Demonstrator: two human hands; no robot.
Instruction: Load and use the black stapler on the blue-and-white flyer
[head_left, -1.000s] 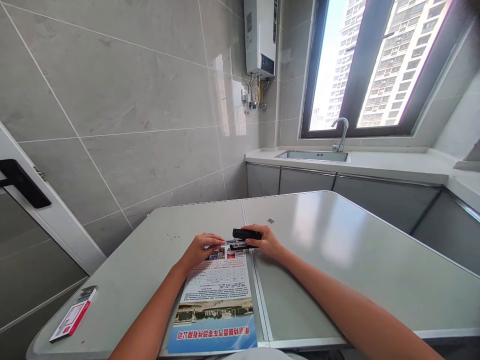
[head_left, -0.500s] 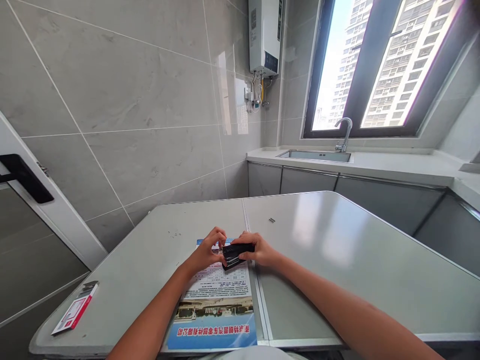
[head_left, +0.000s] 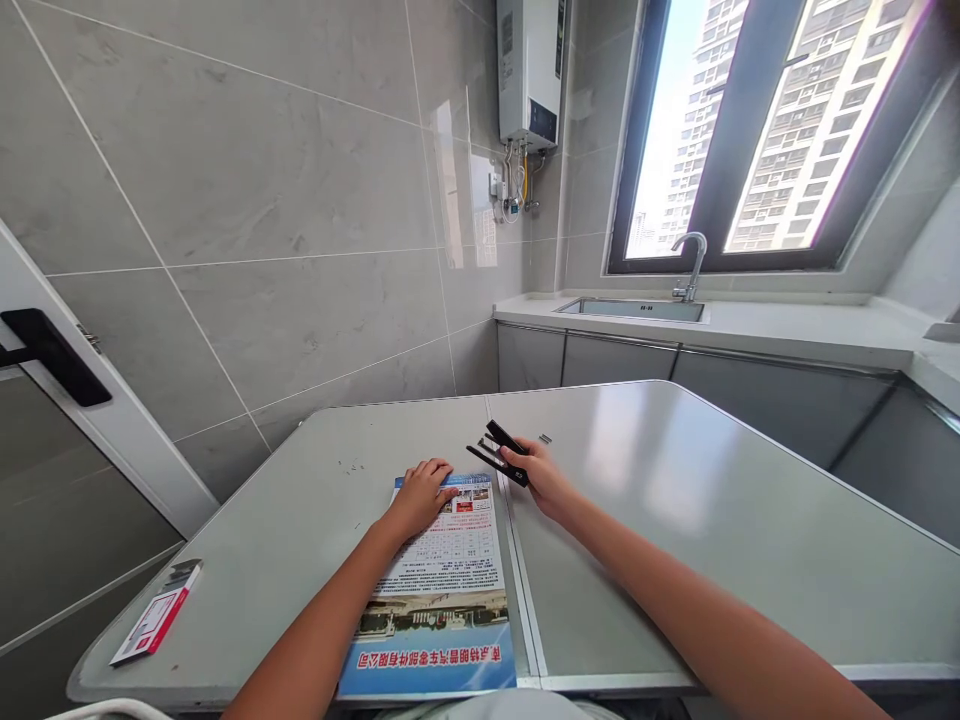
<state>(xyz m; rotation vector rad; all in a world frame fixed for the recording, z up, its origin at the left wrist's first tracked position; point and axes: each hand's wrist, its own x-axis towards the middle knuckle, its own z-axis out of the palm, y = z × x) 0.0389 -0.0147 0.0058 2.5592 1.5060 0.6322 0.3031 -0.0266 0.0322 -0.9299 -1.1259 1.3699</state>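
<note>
A black stapler [head_left: 501, 452] is gripped in my right hand [head_left: 541, 474], raised beyond the upper right corner of the paper with its jaws spread apart and pointing left. My left hand [head_left: 422, 494] rests on the upper left part of a printed leaflet [head_left: 450, 570], fingers stretched out and touching it. The leaflet lies upside down to me, with a blue band and red characters at the near end. Just past my right hand, small strips of staples [head_left: 545, 438] lie on the table.
The light table [head_left: 637, 570] has a metal seam down its middle. A red and white package [head_left: 157, 615] lies at its left edge, and several loose staples [head_left: 351, 466] are scattered farther back. Behind are a sink [head_left: 637, 310], a counter and a window; a door [head_left: 75, 420] stands left.
The stapler has moved off the leaflet, up and to the right, in my right hand, and its jaws now stand apart. My left hand has let go of it and flattened onto the leaflet.
</note>
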